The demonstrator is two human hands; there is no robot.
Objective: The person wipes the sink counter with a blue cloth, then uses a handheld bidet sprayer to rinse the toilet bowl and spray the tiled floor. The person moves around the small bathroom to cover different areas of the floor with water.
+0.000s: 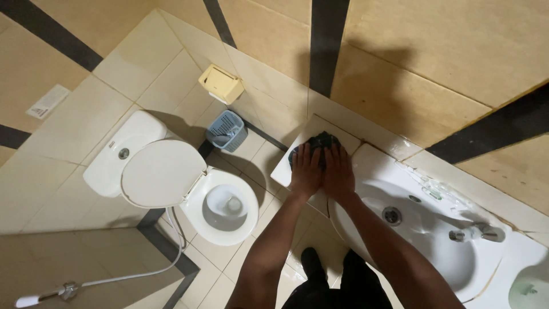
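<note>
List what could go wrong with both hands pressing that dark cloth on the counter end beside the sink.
1. The left hand and right hand press the dark crumpled cloth near the edge of the white tiled counter; a hard push might slide it off onto the floor.
2. The open white toilet bowl and the blue plastic waste basket sit just beyond that edge, so a dropped cloth may land there.

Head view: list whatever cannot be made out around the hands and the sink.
- Dark cloth: mostly covered by the left hand and right hand; grip unclear.
- Second basin: cut off by the frame corner.
- Clear item behind the sink: too small to identify.
</note>
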